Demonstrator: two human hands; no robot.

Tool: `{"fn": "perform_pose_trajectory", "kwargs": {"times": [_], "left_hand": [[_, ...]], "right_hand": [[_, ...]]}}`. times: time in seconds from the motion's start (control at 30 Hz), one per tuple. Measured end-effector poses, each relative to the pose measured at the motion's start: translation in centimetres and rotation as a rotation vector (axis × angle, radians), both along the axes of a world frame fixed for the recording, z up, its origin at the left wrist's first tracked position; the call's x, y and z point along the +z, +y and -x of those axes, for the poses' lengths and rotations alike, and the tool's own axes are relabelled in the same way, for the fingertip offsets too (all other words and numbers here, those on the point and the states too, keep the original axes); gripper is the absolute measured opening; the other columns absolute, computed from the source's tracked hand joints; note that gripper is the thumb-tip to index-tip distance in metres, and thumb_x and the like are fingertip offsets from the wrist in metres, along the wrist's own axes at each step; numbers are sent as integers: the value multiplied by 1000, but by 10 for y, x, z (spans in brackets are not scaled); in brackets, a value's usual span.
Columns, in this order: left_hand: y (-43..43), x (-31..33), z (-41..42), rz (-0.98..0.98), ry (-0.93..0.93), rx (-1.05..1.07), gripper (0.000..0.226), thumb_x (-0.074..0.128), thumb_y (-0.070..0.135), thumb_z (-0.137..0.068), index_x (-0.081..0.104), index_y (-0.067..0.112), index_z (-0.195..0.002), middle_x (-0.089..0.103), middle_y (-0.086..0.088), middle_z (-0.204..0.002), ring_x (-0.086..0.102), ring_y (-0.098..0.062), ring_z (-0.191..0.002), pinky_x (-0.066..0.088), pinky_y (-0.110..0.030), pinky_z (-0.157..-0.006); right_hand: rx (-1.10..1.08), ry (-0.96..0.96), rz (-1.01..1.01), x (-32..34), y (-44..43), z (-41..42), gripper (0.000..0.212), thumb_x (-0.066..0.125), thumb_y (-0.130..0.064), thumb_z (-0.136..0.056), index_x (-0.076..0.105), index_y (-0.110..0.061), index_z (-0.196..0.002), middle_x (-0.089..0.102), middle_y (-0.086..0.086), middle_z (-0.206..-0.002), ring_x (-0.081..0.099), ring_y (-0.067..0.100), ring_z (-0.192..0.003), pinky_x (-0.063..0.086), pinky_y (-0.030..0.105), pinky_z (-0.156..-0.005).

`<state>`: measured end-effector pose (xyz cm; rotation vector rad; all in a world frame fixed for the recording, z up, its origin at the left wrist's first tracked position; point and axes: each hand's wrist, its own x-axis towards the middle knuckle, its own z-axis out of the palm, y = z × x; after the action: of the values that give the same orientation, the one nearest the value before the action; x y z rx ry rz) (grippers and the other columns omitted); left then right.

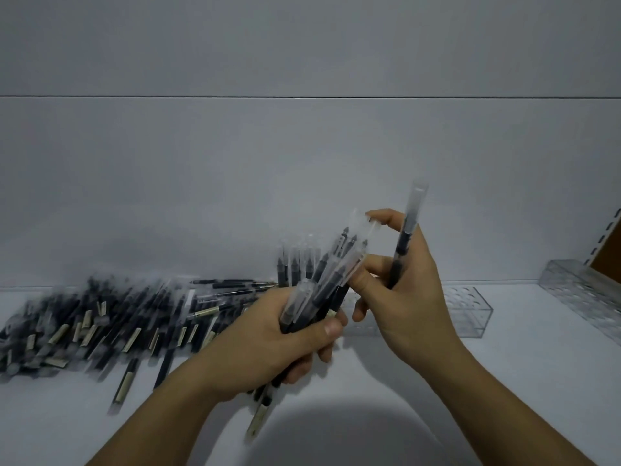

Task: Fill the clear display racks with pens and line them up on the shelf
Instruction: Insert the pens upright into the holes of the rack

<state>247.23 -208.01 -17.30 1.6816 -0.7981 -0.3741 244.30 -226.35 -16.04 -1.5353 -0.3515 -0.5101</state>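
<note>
Left hand clutched a bundle, right hand pinched 1 pen. Rack showed mostly empty holes, big pile waited: early days!

Clear plastic rack, matt shelf

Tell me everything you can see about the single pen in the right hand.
The pen is slim, with a dark barrel and a clear, frosted-looking plastic cap at its top end. It stands nearly upright, leaning slightly right, raised above the shelf. The right hand grips its lower barrel, hiding the bottom end. Nothing else touches it.
</note>
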Motion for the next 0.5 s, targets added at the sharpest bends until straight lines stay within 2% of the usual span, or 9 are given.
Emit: {"fn": "perform_pose_trajectory", "kwargs": {"times": [0.1,0.17,0.27,0.37,0.5], "left_hand": [[-5,-1,0,7,-70,11,13,61,24,-100,60,18,-89,55,-6,-63,50,-20,-51,44,-35,-53],[-8,-1,1,58,-121,76,23,60,17,-100,59,26,-79,54,-7,-59,52,-21,-50,45,-31,-51],[-7,-3,-4,159,-205,210,20,61,14,-97,58,14,-77,60,-4,-58,59,-18,-53,49,-26,-54],[3,-8,-13,247,-247,333,25,63,22,-95,59,2,-80,68,-10,-67,65,-19,-62,52,-25,-61],[4,-17,-15,261,-227,389,25,65,20,-88,59,-2,-76,64,-3,-62,62,-10,-58,49,-17,-59]], "right_hand": [[30,-37,5,0,1,0,43,67,-22,-85,46,-32,-121,75,5,-78,72,20,-66,53,31,-45],[13,-60,41,0,0,-2,41,63,-24,-91,46,-32,-129,74,2,-76,67,14,-60,53,31,-46],[-59,-29,34,-4,-3,-5,43,55,-38,-95,44,-32,-136,75,4,-86,50,6,-47,46,30,-43],[-107,52,-30,-6,-8,-8,43,48,-49,-93,46,-33,-133,62,2,-78,35,7,-46,32,22,-43],[-155,127,-46,-11,-19,-16,25,39,-42,-105,56,-26,-114,48,1,-70,33,8,-48,28,20,-43]]}}
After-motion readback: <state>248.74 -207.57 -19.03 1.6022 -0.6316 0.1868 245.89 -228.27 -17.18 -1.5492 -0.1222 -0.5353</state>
